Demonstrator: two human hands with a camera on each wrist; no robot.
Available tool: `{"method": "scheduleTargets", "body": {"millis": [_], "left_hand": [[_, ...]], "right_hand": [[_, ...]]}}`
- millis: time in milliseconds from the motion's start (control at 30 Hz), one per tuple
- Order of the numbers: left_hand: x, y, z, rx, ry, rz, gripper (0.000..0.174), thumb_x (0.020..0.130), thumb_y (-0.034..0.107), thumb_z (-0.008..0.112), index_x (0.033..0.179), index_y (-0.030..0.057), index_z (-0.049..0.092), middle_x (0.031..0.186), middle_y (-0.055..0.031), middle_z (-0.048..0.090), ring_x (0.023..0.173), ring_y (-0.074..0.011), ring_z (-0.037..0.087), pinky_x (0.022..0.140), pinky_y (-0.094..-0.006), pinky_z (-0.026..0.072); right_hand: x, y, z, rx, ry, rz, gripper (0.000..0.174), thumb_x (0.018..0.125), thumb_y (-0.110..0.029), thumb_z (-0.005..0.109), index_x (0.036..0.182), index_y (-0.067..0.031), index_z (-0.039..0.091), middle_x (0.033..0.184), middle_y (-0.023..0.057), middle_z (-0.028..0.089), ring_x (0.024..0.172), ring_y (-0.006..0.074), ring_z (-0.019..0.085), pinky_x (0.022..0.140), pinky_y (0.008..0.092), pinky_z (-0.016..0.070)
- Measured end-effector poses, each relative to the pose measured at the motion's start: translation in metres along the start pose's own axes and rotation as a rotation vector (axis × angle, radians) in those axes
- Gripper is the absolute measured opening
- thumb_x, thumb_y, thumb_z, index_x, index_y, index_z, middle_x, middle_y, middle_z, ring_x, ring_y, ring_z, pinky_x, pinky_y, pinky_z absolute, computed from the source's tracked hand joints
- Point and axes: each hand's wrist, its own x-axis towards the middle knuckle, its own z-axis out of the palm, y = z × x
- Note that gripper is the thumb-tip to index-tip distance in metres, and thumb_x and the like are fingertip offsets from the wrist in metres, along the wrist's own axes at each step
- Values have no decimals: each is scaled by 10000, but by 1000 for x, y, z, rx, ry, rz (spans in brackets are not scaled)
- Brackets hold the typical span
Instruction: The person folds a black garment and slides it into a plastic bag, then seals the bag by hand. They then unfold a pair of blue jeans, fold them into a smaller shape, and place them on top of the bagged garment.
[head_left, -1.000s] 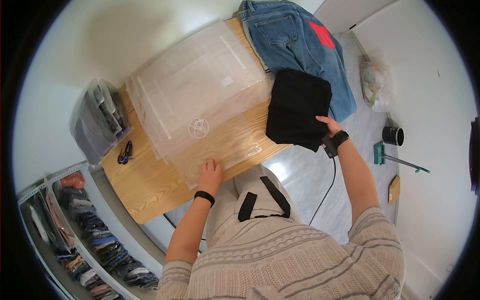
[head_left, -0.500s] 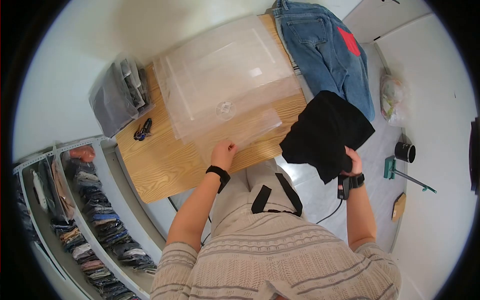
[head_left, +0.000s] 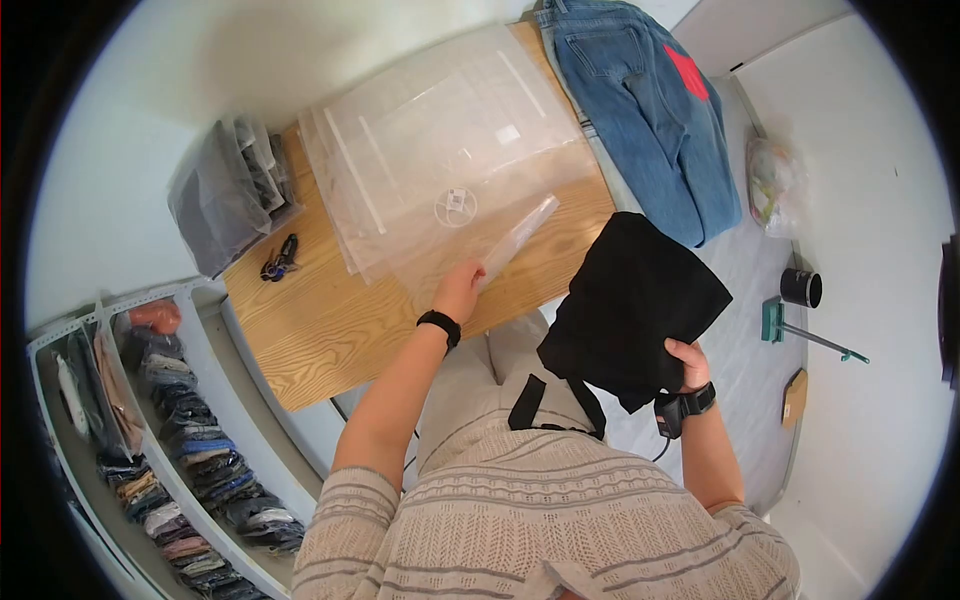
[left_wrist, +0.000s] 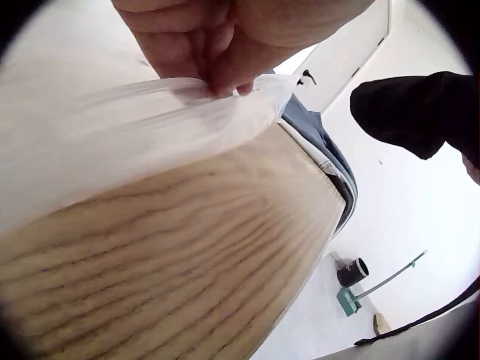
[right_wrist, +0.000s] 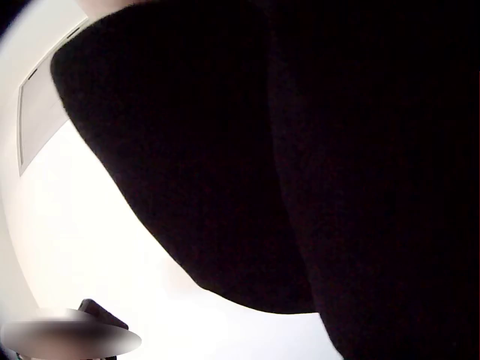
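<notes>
My left hand pinches the near edge of a clear plastic bag on the wooden table. In the left wrist view, thumb and fingertips grip the lifted film just above the wood grain. My right hand holds a folded black garment by its lower right side, off the table's right front edge. The thumb lies on top; the fingers beneath are hidden by the cloth. Black fabric fills most of the right wrist view.
A stack of clear bags covers the table's back. Blue jeans lie at its right end. Grey packaged items and a small dark tool are at the left. Shelves of bagged clothes stand lower left; a dustpan is on the floor.
My right hand has lifted the black garment off the jeans and brought it nearer my body. My left hand has gone from resting on the bag to pinching and raising its edge.
</notes>
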Motion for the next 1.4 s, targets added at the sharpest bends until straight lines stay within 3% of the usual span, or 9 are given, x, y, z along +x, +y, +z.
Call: {"method": "scheduleTargets", "body": {"millis": [233,633,733,800,933,1067,1133,1233,1400], "left_hand": [[4,2,3,14,-54,-127,107,844,68,474,900,46,563,877,-176,608,827,-356,570,706,-409,447],[9,18,1,360,-166,285,407,737,68,638,1136,66,553,867,-136,523,843,-312,537,773,-374,455],[5,29,-3,410,-271,167,514,769,65,592,1258,28,435,1035,-171,528,1033,-329,503,890,-359,419],[3,25,-6,-220,-240,-40,542,801,123,578,1297,20,386,1192,-190,507,1116,-343,472,941,-348,390],[1,15,-5,-183,-296,98,521,828,204,561,1285,13,397,1282,-205,463,1165,-339,453,967,-354,369],[2,7,1,-282,-302,-339,429,874,115,472,1293,43,409,1264,-204,462,1133,-346,469,923,-367,397],[1,-6,5,54,-218,140,330,868,72,418,1188,15,479,1073,-223,535,993,-389,518,869,-404,419],[3,-15,10,7,-145,158,301,840,26,417,1124,15,517,986,-212,531,922,-401,515,818,-422,433],[4,-21,9,70,-147,191,313,805,-17,446,1104,11,534,1017,-200,533,952,-390,512,816,-411,436]], "right_hand": [[-18,14,19,26,-41,20,508,745,12,583,1235,30,450,1160,159,561,1019,280,581,902,373,466],[-13,34,40,-96,-166,100,470,755,18,602,1209,30,481,1120,126,591,1003,241,588,888,355,460],[-1,47,50,-113,-239,104,503,745,38,611,1227,29,468,1163,123,566,1063,232,551,929,352,424],[19,64,44,-145,-210,177,569,727,69,617,1265,15,437,1217,114,531,1120,228,507,973,351,382],[91,132,-7,-68,-167,297,630,713,64,628,1295,6,395,1245,105,508,1133,224,497,986,360,376],[112,152,-31,-147,-170,357,603,725,10,636,1282,-4,406,1232,111,513,1123,235,509,979,363,389],[113,144,-34,-143,-212,424,683,723,-58,681,1325,-30,360,1254,107,501,1156,235,484,1008,359,362],[116,137,-30,12,-134,476,708,727,-137,719,1326,-28,358,1246,112,506,1157,231,482,1001,358,371],[128,138,-10,-294,-147,352,636,767,-161,697,1297,5,386,1240,119,508,1117,219,511,969,350,405]]}}
